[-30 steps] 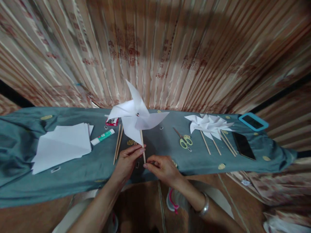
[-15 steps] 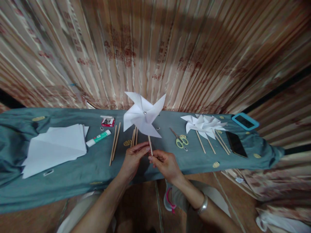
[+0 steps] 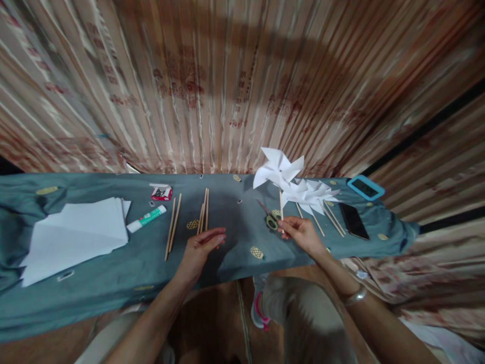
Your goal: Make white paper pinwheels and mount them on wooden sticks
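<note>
Right hand [image 3: 301, 233] pinches the pinwheel [image 3: 278, 169] by its stick, left hand [image 3: 200, 247] open, so I'd ease it down beside the pinwheel pile [image 3: 314, 194], no squashed blades.

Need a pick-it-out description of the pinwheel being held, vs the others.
On the long teal cloth, go toward its right end, where white paper pinwheels lie in a pile. Just left of them, the right hand pinches a wooden stick above the scissors. The held pinwheel is the only one standing upright, clear of the cloth.
</note>
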Demonstrator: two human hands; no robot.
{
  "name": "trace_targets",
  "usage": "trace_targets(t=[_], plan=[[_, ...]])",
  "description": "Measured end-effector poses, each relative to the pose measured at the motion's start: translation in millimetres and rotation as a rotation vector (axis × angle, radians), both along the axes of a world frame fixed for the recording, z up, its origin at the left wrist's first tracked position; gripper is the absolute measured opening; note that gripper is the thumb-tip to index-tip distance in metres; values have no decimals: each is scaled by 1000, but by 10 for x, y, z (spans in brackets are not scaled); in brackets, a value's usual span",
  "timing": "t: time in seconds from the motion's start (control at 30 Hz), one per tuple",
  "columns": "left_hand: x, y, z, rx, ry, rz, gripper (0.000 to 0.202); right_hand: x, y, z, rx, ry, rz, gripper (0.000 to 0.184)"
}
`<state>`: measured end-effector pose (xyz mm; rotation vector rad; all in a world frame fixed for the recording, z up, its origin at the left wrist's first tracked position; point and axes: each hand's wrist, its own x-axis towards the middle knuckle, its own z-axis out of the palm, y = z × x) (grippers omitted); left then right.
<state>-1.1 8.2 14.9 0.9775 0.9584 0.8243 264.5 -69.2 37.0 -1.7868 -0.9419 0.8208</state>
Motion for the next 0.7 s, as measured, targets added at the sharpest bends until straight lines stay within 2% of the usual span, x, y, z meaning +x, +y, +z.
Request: trace_targets(t=[0.13, 0.27, 0.53, 0.7], plan=[[-4, 2, -8, -15, -18, 4, 35, 367, -112, -136, -30, -18, -70, 51], [1, 4, -19, -19, -22, 1, 35, 584, -190, -257, -78, -33, -100, 50], [5, 17, -69, -13, 5, -17, 36, 806, -226, -457, -206, -64, -80, 37], [-1, 13, -50, -10, 26, -5, 36, 893, -208, -508, -296, -102, -65, 30]])
